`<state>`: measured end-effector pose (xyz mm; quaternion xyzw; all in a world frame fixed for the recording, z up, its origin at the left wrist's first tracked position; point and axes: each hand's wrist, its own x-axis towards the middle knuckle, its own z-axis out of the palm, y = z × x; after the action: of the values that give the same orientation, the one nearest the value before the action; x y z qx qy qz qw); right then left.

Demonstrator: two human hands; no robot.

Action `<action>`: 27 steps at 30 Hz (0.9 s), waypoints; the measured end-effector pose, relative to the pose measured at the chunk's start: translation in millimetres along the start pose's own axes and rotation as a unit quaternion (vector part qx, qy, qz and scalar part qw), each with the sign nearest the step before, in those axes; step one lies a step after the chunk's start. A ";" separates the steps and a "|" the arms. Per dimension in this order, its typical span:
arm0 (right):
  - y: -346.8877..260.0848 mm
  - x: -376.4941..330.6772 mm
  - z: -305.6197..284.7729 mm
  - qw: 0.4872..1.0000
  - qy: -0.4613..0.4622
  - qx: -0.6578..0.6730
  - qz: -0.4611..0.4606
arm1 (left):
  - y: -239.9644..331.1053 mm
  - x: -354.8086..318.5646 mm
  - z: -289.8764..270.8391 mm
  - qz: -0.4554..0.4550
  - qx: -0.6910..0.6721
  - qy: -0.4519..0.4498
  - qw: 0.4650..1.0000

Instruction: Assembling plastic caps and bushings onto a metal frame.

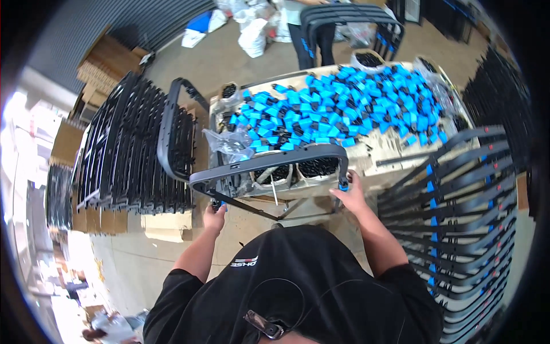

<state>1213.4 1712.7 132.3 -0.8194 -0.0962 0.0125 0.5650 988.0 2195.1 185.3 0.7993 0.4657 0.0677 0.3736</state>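
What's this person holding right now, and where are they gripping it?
A dark grey plastic frame: left hand at its left end, right hand at its right corner.

- Bright, even light fills the middle; the blue clips on the table look crisp and saturated.
- Strong glare washes out the left rim.
- Fisheye bending curves the stacked black frames; corners fall into black vignette.

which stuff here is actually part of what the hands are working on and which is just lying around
In use: grey plastic frame, held by left hand and right hand; blue clip at the right hand; blue clips pile.

Lying about: stacked frames, cardboard boxes, white bags.
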 end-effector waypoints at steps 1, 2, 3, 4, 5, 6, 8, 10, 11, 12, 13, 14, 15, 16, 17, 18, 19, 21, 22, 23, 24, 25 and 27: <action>-13.9 0.2 -7.0 1.000 0.013 0.018 -0.001 | -5.1 -0.8 -3.9 -0.005 -0.012 -0.029 0.999; -24.9 -1.3 -16.2 0.999 0.033 0.031 0.006 | 3.6 -3.8 -4.8 -0.011 -0.021 -0.025 0.999; -36.2 1.2 -22.4 0.995 0.067 0.076 0.024 | 11.5 -6.6 -5.9 0.020 0.023 -0.039 0.999; -61.4 6.7 -32.4 0.990 0.084 0.109 0.012 | 17.8 -10.1 -9.3 0.049 0.067 -0.053 0.995; -77.1 14.8 -38.3 0.988 0.102 0.116 0.003 | 16.7 -6.3 -11.6 0.051 0.087 -0.069 0.992; -92.8 23.7 -42.6 0.985 0.120 0.123 -0.006 | 14.6 -2.1 -10.6 0.041 0.074 -0.065 0.994; -139.7 44.5 -46.7 0.980 0.137 0.142 -0.027 | 5.9 9.1 -10.3 0.035 0.159 -0.069 0.984; -194.8 61.1 -47.5 0.969 0.087 0.198 -0.118 | 7.8 19.8 -14.4 0.025 0.155 -0.098 0.983; -217.0 71.7 -44.0 0.971 0.057 0.194 -0.128 | 12.0 23.2 -18.8 0.029 0.163 -0.128 0.978; -242.5 78.7 -42.0 0.972 0.036 0.185 -0.142 | 17.8 27.5 -20.5 0.044 0.168 -0.162 0.971; -267.5 89.1 -30.7 0.972 0.003 0.183 -0.147 | 23.7 29.8 -23.7 0.045 0.147 -0.182 0.971; -294.3 99.8 -11.9 0.971 -0.034 0.182 -0.152 | 11.2 36.0 -24.1 0.042 0.138 -0.182 0.973; -318.4 112.7 9.4 0.973 -0.079 0.146 -0.158 | -7.8 42.6 -24.1 0.083 0.118 -0.169 0.975; -338.2 128.3 32.7 0.973 -0.120 0.110 -0.165 | -18.6 50.1 -23.3 0.127 0.100 -0.156 0.974; -350.9 145.2 56.6 0.972 -0.145 0.064 -0.173 | -15.1 55.7 -23.0 0.134 0.093 -0.160 0.974; -357.4 162.0 81.5 0.969 -0.168 0.019 -0.180 | -9.4 58.0 -26.2 0.121 0.054 -0.217 0.967; -359.8 179.5 107.3 0.969 -0.183 -0.013 -0.165 | -7.4 60.9 -28.4 0.107 0.016 -0.273 0.956; -335.7 204.3 157.1 0.974 -0.183 -0.052 -0.122 | -17.0 65.0 -28.1 0.143 0.012 -0.269 0.952; -307.6 215.9 181.1 0.981 -0.161 -0.060 -0.091 | -19.5 67.6 -26.6 0.175 0.016 -0.267 0.947; -254.1 239.1 181.5 0.934 -0.241 -0.228 -0.130 | -12.3 71.2 -24.3 0.186 0.013 -0.275 0.943; -216.8 260.4 176.4 0.851 -0.317 -0.386 -0.161 | -3.4 75.3 -23.2 0.220 0.033 -0.265 0.938; -245.0 246.2 193.0 0.863 -0.363 -0.335 -0.105 | -15.6 72.1 -30.0 0.222 0.049 -0.235 0.945; -275.6 219.7 189.0 0.903 -0.378 -0.197 0.049 | -24.0 75.9 -28.5 0.221 0.031 -0.234 0.946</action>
<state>1365.0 2019.5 339.2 -0.8513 -0.2625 0.3300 0.3122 1000.7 2277.6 171.5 0.8867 0.1783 -0.0547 0.4231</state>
